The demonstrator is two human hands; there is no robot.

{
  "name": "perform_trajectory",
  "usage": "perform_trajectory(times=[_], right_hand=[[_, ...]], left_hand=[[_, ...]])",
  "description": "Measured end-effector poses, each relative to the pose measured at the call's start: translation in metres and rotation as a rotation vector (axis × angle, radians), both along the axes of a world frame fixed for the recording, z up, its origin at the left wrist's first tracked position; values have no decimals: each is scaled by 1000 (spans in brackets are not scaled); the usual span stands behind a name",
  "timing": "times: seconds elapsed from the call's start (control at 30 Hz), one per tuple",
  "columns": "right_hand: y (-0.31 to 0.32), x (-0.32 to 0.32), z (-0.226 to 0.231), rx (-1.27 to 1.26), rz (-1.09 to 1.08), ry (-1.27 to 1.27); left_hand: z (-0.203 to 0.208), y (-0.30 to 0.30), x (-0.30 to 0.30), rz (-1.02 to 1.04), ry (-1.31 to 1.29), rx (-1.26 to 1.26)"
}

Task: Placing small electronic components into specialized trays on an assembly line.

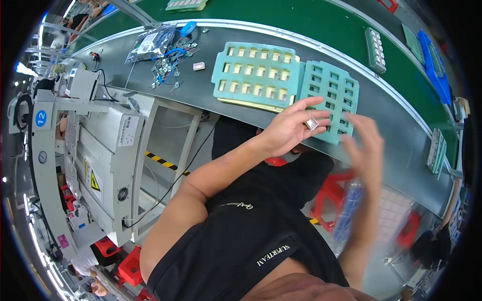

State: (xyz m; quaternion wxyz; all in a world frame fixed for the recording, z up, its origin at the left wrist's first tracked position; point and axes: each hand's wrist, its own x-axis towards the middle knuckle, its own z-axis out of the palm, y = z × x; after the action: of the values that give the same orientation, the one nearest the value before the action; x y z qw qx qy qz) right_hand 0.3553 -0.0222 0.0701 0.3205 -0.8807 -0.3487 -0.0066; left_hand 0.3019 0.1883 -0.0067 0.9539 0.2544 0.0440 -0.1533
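My left hand (292, 126) is turned palm up over the bench's front edge, its fingers partly stretched. A small square silver part (312, 123) rests between those fingers. Just to the right is my right hand (365, 145), smeared by motion, beside a green tray with rows of rectangular slots (339, 78); whether its fingers hold anything cannot be made out. Left of that tray lies another green tray (241, 71), its slots filled with small pale pieces. Its lower edge shows a yellowish layer underneath.
Loose small parts and blue cords (168, 65) lie by a clear plastic bag (152, 42) at the bench's left. A small pinkish block (199, 65) sits nearby. Behind runs a green conveyor belt (321, 22) carrying a tray (375, 50). A grey machine (100, 155) stands left.
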Motion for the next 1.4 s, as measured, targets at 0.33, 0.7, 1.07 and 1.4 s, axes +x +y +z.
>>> perform_trajectory(times=[0.33,0.7,1.07,1.4], right_hand=[[140,-57,-33,-127,167,27],[121,10,-83,612,-411,754],[125,57,-111,217,-481,599],[115,45,-90,330,-521,690]], left_hand=[[-28,83,-58,44,-87,-36],[-55,204,-25,763,-77,1268],[-71,229,17,370,126,1051],[-51,219,16,441,75,1011]])
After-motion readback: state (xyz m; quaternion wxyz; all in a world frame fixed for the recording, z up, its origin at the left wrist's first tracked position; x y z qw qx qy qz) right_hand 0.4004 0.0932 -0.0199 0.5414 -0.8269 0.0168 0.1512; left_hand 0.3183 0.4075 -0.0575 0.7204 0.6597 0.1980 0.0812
